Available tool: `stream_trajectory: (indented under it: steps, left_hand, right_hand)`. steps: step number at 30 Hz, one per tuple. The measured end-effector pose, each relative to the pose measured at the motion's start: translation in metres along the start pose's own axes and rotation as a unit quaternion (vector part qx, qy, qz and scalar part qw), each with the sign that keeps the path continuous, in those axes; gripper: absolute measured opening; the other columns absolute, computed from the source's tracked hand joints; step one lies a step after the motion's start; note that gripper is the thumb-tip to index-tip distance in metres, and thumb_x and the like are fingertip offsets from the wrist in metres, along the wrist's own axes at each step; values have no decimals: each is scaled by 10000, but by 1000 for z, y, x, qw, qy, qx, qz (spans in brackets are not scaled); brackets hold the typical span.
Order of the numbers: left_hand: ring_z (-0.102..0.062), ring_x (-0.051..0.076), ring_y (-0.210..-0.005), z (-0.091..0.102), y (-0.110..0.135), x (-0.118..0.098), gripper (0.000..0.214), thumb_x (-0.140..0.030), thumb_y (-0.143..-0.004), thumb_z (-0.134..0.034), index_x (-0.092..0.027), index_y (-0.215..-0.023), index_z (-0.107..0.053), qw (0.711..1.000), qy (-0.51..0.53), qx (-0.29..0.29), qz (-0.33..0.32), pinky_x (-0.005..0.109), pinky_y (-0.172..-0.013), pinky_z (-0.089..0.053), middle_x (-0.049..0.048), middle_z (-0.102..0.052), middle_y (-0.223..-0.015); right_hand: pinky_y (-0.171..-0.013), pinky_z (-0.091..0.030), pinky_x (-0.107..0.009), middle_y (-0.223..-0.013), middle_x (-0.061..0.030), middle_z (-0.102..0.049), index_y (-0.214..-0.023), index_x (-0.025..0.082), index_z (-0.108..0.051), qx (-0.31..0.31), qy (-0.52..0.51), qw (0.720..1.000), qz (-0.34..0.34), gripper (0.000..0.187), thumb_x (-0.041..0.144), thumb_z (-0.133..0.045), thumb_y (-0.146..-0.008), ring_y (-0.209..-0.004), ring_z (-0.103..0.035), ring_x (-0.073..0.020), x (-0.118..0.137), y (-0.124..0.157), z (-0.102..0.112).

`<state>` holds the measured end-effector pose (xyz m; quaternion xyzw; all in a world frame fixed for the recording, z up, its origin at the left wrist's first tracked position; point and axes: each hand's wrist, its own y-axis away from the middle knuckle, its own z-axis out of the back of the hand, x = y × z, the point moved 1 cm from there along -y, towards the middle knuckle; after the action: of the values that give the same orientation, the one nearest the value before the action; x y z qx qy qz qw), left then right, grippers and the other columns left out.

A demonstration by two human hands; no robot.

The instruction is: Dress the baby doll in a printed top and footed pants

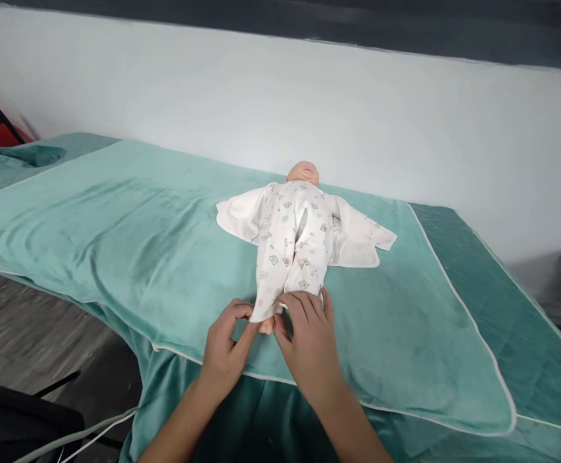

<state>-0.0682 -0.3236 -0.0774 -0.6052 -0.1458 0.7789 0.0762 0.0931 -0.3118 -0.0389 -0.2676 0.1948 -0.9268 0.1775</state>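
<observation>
A baby doll (303,172) lies on its back, its head toward the wall and its feet toward me. White printed baby clothes (287,225) cover its body and legs, with the sleeves spread out to both sides. My left hand (226,341) pinches the left corner of the near trouser-leg hem between thumb and fingers. On the other side of that hem, my right hand (308,334) has its fingers curled on the cloth, thumb beside the doll's foot (266,326). The foot pokes out under the hem between my hands. The doll's other foot is hidden behind my right hand.
A light green blanket (116,212) with white edging lies over a darker green bed cover (502,283). Behind the bed rises a white wall (242,96). A black object (20,421) and pale cables (92,429) are at the lower left, near the floor.
</observation>
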Motion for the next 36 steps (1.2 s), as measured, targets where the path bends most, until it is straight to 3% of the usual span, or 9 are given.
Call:
stream_trajectory:
  steps: [8,12,17,22,27,31,36]
  left_hand:
    - [-600,148,-775,-3,-13,-17,98,-242,-967,-547,-215,-905,-618,1000,-10,8,-13,268,-751,-477,0,-623,-831]
    - [-608,124,-798,-7,-19,-27,76,-187,-973,-536,-210,-928,-593,995,-53,9,-81,241,-752,-480,-2,-624,-868]
    - [-618,117,-817,-2,-18,-30,99,-119,-961,-529,-204,-961,-579,978,-141,-40,-152,230,-753,-473,2,-631,-883]
    - [-619,114,-786,7,-6,-16,97,-128,-966,-519,-208,-947,-571,975,-172,-36,-134,232,-736,-472,-7,-631,-865]
    - [-621,136,-794,14,4,9,70,-163,-968,-520,-212,-950,-566,972,-210,-53,-93,263,-740,-475,0,-634,-866]
    - [-631,207,-947,15,9,26,31,-182,-943,-544,-206,-922,-549,945,-301,-68,-109,348,-831,-484,56,-664,-983]
    - [-561,307,-1229,13,13,32,45,-171,-916,-564,-205,-903,-538,913,-390,-49,-108,459,-932,-457,110,-638,-1228]
  right_hand:
    - [-1208,-222,-536,-1048,-5,-689,-1028,259,-614,69,-34,997,32,127,185,-547,-948,-1042,-618,-211,-1,-11,11]
    - [-1192,-254,-515,-957,6,-680,-960,244,-600,39,-78,996,2,38,249,-614,-925,-986,-629,-200,2,-12,12]
    - [-1124,-341,-477,-887,3,-675,-885,238,-579,-25,-56,998,-16,105,134,-571,-896,-903,-621,-194,-6,-10,3]
    - [-1135,-324,-503,-933,-3,-688,-887,241,-589,-1,-13,1000,15,169,78,-576,-844,-970,-604,-220,-15,-6,0]
    - [-1146,-328,-487,-873,5,-663,-883,237,-593,-27,-29,998,45,127,112,-567,-878,-930,-598,-195,-1,0,15]
    - [-1173,-305,-502,-877,0,-658,-910,229,-608,-24,-32,995,88,119,119,-572,-883,-926,-592,-191,14,3,14]
    - [-1176,-314,-505,-947,-3,-675,-988,238,-626,17,-53,996,76,172,100,-551,-918,-979,-607,-187,9,7,6]
